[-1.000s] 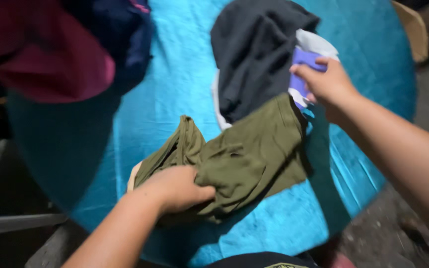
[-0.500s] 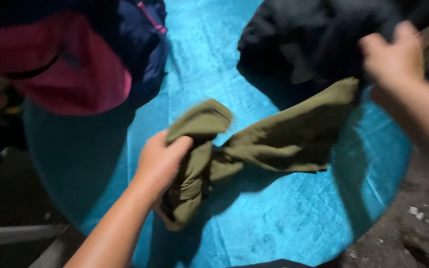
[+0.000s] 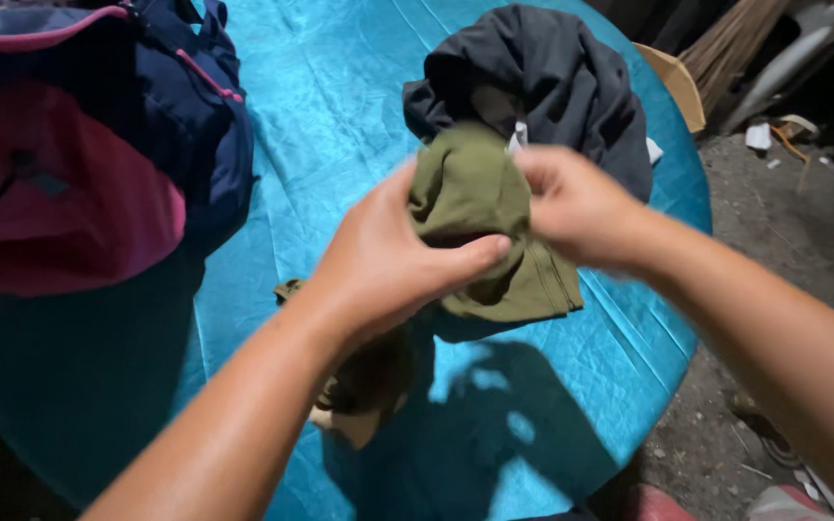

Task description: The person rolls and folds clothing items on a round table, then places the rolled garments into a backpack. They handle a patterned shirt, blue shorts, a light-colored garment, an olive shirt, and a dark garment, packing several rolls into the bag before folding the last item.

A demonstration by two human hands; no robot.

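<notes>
In the head view, both hands meet just above the middle of a round surface covered in a shiny turquoise cloth. The left hand comes in from seven o'clock, its fingers curled and its thumb pressed across the front of an olive-green garment, so it is closed on the cloth. The right hand reaches in from four o'clock and pinches the same garment at its upper right edge, fingers closed on the fabric. The garment is bunched between the two hands and lifted off the surface; a folded part hangs below the hands, and another end trails down under the left wrist towards six o'clock.

Just behind the hands, at twelve to one o'clock, lies a dark grey garment in a heap, touching the green one. At nine to ten o'clock a navy and pink bag rests on the surface's edge. Beyond the rim at two o'clock is bare ground with scraps of litter.
</notes>
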